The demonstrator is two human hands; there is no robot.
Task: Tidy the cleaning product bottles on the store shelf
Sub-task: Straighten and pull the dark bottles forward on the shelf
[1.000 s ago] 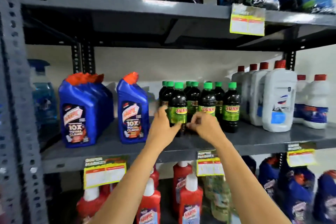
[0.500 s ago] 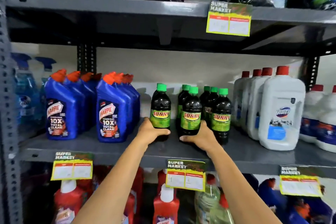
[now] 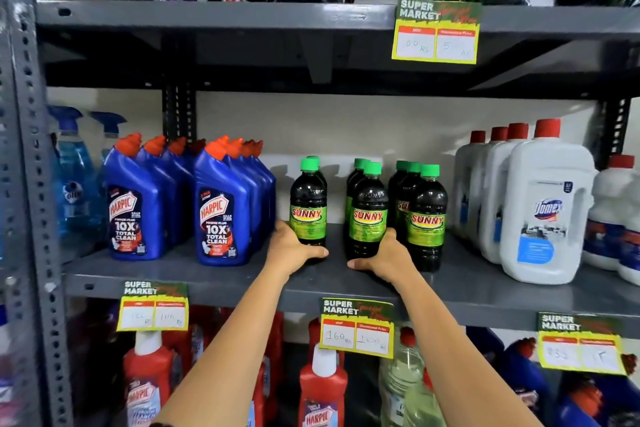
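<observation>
Dark green-capped Sunny bottles stand in rows on the grey middle shelf [image 3: 214, 274]. My left hand [image 3: 291, 250] grips the base of the left Sunny bottle [image 3: 308, 204], which heads a short row. My right hand [image 3: 384, 258] grips the base of the middle Sunny bottle [image 3: 369, 211], with more bottles behind it. A third row, led by the right Sunny bottle [image 3: 426, 218], stands just right of my right hand. All stand upright with labels facing out.
Blue Harpic bottles [image 3: 221, 211] in rows stand left of the Sunny bottles, with blue spray bottles [image 3: 74, 177] beyond. White Domex jugs [image 3: 545, 211] fill the right. Purple and blue pouches sit on the top shelf, red bottles [image 3: 323, 388] below. Price tags [image 3: 356, 328] hang from shelf edges.
The clustered Sunny bottles have been spread into separate rows. My left hand slid its bottle leftward, and both hands dropped from the labels to the bottle bases.
</observation>
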